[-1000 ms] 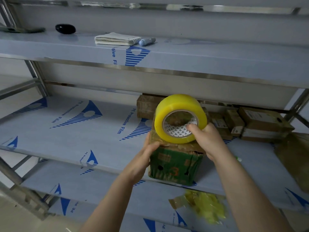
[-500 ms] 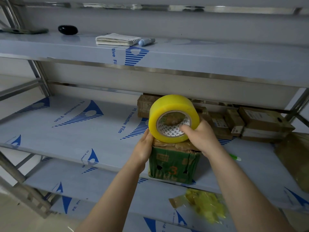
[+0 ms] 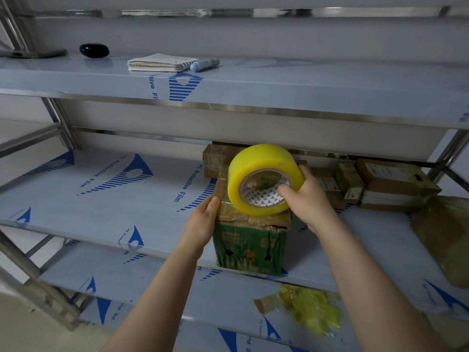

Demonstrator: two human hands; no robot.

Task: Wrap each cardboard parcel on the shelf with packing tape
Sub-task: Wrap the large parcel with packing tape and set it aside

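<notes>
A: Right hand [image 3: 308, 199] closed on the tape roll [image 3: 262, 180], thumb hooked into the core, fingers around the far rim. Roll tilted, resting on top of the green parcel [image 3: 250, 246].

B: Left hand [image 3: 203, 222]?

A: Flat and open against the parcel's left upper edge, bracing it. Not gripping anything.

B: Parcel location?

A: Near the front edge of the middle shelf [image 3: 106, 196], upright. Top and upper left side look glossy, like tape already laid there. Green front face bare, apart from two small dark holes.

B: So mid-wrap?

A: Probably. Looks like a pass over the top in hand, roll pressed close to the surface. Free strip between roll and parcel too hard to make out.

B: Rest of the job?

A: Plenty left, at a guess. Brown parcels [image 3: 375, 184] stacked at the back right of the same shelf, another [image 3: 218, 158] behind the roll. Some shine on a few, so maybe taped, cannot tell for sure. Large brown bundle [image 3: 444, 237] at the far right edge, glossy too.

B: Anything else?

A: Yellowish tape scraps [image 3: 309, 308] crumpled on the lower shelf. Notepad [image 3: 161, 62], marker [image 3: 204, 65] and a black oval thing [image 3: 94, 50] on the top shelf, no part in this.
</notes>
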